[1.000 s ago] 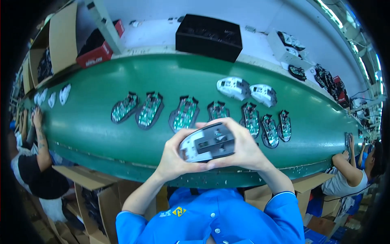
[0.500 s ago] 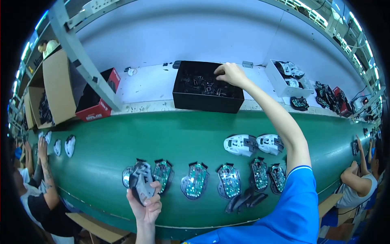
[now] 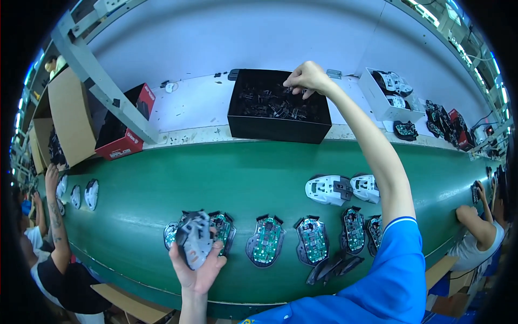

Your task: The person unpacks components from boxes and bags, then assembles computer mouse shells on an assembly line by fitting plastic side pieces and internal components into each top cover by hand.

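Low in front of me, my left hand (image 3: 198, 274) grips a grey computer mouse shell (image 3: 195, 240), its hollow side with ribs and posts facing up. My right hand (image 3: 308, 80) is reaching over the far right corner of a black box (image 3: 278, 129) that holds many small black plastic parts (image 3: 275, 105). The fingers are bent in a pinch, and whatever sits between them is too small to make out. Beside the held shell lies a mouse base with a green circuit board (image 3: 222, 233); several more, such as this mouse base (image 3: 266, 241), line the green belt to the right.
Two white mouse shells (image 3: 328, 190) lie beyond the row, near my right forearm. Dark curved strips (image 3: 334, 267) rest at its front. On the back shelf are a red and black box (image 3: 120, 147) and a white box of shells (image 3: 382, 102). Co-workers sit at both sides.
The shell in my left hand has been tilted, showing more of its pale inside. My right hand stays over the black box, its fingers drawn together slightly. The whole view has shifted a little.
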Motion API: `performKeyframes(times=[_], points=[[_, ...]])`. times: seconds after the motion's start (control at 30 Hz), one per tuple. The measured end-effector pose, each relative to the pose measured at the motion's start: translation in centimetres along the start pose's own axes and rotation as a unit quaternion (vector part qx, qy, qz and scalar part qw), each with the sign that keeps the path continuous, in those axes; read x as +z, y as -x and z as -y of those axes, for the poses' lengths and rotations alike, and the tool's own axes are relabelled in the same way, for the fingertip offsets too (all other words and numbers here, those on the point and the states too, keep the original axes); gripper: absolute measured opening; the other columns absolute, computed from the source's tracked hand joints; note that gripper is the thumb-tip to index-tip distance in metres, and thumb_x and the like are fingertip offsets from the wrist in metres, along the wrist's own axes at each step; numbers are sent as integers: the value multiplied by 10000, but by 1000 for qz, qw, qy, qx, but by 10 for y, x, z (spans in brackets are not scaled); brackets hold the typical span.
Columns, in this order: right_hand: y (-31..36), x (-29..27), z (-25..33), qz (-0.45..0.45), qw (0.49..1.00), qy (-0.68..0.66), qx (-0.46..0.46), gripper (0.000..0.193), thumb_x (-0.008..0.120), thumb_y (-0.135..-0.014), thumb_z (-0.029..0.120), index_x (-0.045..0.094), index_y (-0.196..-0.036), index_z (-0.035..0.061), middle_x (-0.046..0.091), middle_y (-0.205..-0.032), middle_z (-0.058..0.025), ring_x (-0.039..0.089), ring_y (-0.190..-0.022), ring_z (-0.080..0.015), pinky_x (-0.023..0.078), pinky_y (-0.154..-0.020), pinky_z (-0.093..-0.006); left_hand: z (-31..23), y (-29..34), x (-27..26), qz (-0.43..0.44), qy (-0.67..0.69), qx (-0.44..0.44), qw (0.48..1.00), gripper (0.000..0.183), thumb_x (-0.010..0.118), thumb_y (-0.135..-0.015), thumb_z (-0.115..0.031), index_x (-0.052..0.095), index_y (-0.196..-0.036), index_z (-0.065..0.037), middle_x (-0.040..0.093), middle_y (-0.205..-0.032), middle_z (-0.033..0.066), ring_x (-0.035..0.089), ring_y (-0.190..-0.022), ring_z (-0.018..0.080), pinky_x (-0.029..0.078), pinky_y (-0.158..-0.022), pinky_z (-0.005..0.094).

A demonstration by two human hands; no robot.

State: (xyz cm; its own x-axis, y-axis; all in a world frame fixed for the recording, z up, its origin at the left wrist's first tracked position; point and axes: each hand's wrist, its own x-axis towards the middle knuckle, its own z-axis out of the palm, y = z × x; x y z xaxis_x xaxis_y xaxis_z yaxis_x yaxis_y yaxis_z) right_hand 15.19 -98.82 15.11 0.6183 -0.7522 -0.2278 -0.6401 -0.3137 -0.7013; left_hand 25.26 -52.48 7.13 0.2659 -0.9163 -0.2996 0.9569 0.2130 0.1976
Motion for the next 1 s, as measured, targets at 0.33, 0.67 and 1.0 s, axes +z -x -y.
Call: performKeyframes(times=[0.33,0.67,1.0], points=[[270,87,62,-76,710,124,-689,210,621,-646,116,610,-826,7,529,-705,-46,548,-610,-135,429,-383,-238,44,8,50,67,-162,-224,959,707,278,-898,-608,416,-1303,-46,598,-1059,178,652,-799,342,577,-541,431],[354,76,46,26,619,269,-737,256,621,-619,109,641,-821,-48,596,-764,-88,516,-609,-109,333,-385,-201,72,56,77,91,-397,-267,873,571,374,-912,-505,477,-1261,-65,594,-1050,102,611,-915,181,525,-671,328],[398,72,45,81,585,340,-732,269,610,-577,149,632,-783,-24,545,-690,-50,488,-628,-113,276,-394,-210,94,65,83,172,-473,-269,821,547,358,-943,-411,344,-1359,-55,536,-1058,22,492,-915,75,430,-667,217]])
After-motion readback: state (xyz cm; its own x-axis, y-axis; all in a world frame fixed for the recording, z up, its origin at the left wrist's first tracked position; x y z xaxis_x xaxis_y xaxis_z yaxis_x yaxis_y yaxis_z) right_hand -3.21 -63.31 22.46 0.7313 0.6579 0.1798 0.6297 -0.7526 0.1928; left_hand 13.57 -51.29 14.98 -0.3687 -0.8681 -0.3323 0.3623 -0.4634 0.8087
